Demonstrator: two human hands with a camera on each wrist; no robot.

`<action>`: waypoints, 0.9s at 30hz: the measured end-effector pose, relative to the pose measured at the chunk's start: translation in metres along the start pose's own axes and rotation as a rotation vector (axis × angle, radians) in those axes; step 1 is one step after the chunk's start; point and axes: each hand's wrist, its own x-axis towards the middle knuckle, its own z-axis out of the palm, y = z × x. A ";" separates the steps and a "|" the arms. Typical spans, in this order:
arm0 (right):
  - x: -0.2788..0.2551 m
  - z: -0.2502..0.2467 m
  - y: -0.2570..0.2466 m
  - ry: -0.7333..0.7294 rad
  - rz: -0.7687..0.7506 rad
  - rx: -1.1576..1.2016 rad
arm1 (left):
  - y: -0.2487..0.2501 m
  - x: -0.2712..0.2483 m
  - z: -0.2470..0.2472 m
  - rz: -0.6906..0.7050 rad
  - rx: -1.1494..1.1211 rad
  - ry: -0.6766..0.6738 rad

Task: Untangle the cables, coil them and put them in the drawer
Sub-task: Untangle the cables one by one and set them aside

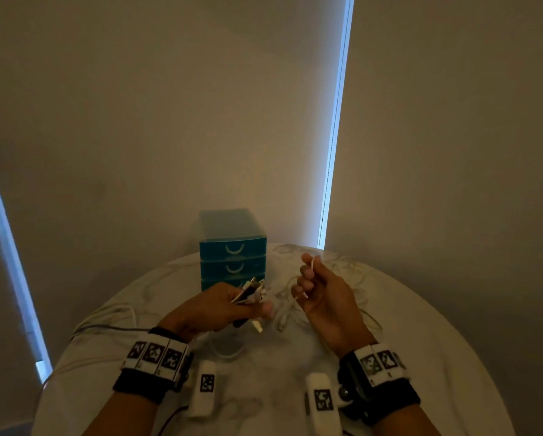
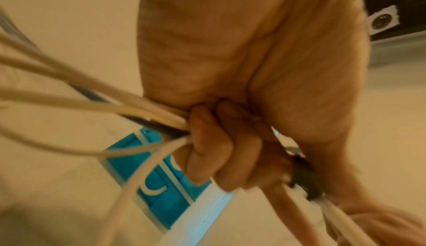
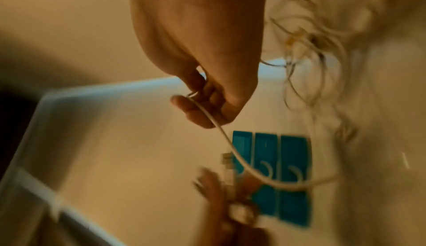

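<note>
My left hand (image 1: 223, 305) grips a bundle of cable ends (image 1: 251, 291), white ones and a dark one, with plugs sticking out past the fingers; in the left wrist view the cables (image 2: 129, 111) fan out from my curled fingers (image 2: 219, 151). My right hand (image 1: 319, 287) is raised beside it and pinches a single thin white cable (image 1: 312, 265), which in the right wrist view runs as a white cable (image 3: 230, 144) down toward the table. A blue three-drawer unit (image 1: 233, 247) stands behind the hands, all drawers closed.
A loose tangle of white cables (image 1: 342, 269) lies on the round white table (image 1: 263, 388) at the back right. More cables (image 1: 106, 316) trail off the left edge. Wall and blinds stand close behind the table.
</note>
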 end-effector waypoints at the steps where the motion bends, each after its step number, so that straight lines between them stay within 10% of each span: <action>1: -0.002 0.004 0.003 -0.026 -0.017 -0.154 | 0.000 0.001 0.000 0.001 -0.052 0.070; 5: -0.015 0.020 0.014 -0.218 0.010 -0.628 | 0.000 0.003 -0.008 -0.049 -0.442 0.316; 12: -0.019 0.016 0.037 -0.425 0.054 -1.151 | -0.004 0.003 -0.010 -0.055 -0.368 0.244; 16: -0.018 0.012 0.033 -0.445 0.073 -1.095 | -0.003 0.003 -0.013 0.053 -0.358 0.306; 19: -0.007 0.003 0.026 -0.198 0.070 -1.019 | -0.004 0.000 -0.017 0.130 -0.483 0.378; 23: 0.009 -0.019 0.014 0.104 0.017 -0.550 | -0.012 0.002 -0.027 0.217 -0.667 0.493; 27: 0.016 -0.029 0.007 0.168 -0.106 -0.121 | -0.011 -0.002 -0.026 0.153 -0.529 0.337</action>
